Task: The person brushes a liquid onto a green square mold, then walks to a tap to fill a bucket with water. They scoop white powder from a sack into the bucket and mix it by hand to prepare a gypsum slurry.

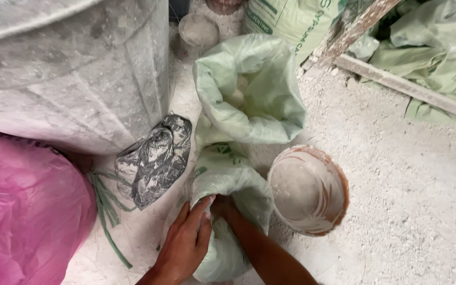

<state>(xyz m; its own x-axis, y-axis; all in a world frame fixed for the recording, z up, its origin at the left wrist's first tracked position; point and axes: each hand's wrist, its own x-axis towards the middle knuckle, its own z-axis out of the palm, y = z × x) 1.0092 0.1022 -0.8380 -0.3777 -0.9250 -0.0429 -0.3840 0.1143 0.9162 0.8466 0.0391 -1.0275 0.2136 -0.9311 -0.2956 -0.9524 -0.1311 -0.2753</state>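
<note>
A pale green woven sack [249, 100] lies on the dusty floor with its mouth folded open toward the top, white powder showing inside. My left hand [186, 243] presses flat on the sack's lower end, its fingers dusted white. My right hand [222, 207] reaches into a fold of the same sack, and its fingers are hidden by the cloth. An orange bowl [308, 190] caked with white powder sits tilted on the floor just right of the sack, close to my right forearm.
A large dusty grey drum [75, 68] stands at upper left. A pink plastic bag [27, 211] fills the lower left. A crumpled grey-black bag [154, 158] and green strings [106, 211] lie between. More green sacks [439, 47], a wooden batten [407, 87] and a small powder-filled cup [198, 30] sit behind.
</note>
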